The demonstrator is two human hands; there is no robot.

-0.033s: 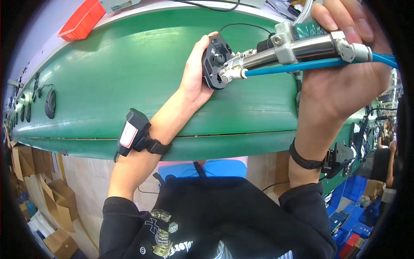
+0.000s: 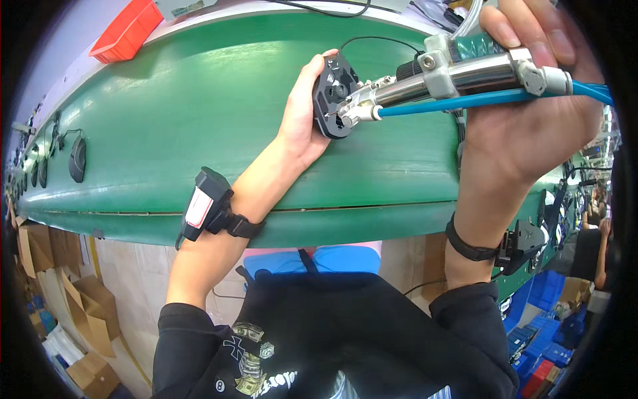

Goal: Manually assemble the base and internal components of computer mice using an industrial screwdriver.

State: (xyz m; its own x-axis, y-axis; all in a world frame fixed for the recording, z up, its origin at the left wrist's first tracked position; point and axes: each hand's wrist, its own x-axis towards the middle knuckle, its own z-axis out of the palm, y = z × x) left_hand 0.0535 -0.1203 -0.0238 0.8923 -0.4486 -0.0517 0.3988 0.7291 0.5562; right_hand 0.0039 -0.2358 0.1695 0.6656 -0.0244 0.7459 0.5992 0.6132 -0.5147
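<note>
My left hand [image 2: 302,130] grips a black mouse housing [image 2: 327,100] by its left side, tilted up above the green surface. Its inner ribs and recesses show. My right hand [image 2: 538,100] is wrapped round a metal pneumatic screwdriver [image 2: 475,72], held nearly level and pointing left. The driver's nozzle end [image 2: 355,110] meets the right edge of the housing; whether its tip touches a screw is too small to tell. Blue air hoses [image 2: 458,102] run along the tool. A thin black cable [image 2: 379,38] arches from the housing's top toward the driver.
A green conveyor belt [image 2: 199,126] stretches across in front of me. At the left lie a black mouse [image 2: 78,159] and several more beyond. An orange-red bin [image 2: 126,33] stands at the back left. Cardboard boxes [image 2: 93,306] sit on the floor left, blue crates [image 2: 541,332] at the lower right.
The housing and my left hand have shifted very slightly to the right. The driver and my right hand stay almost in place.
</note>
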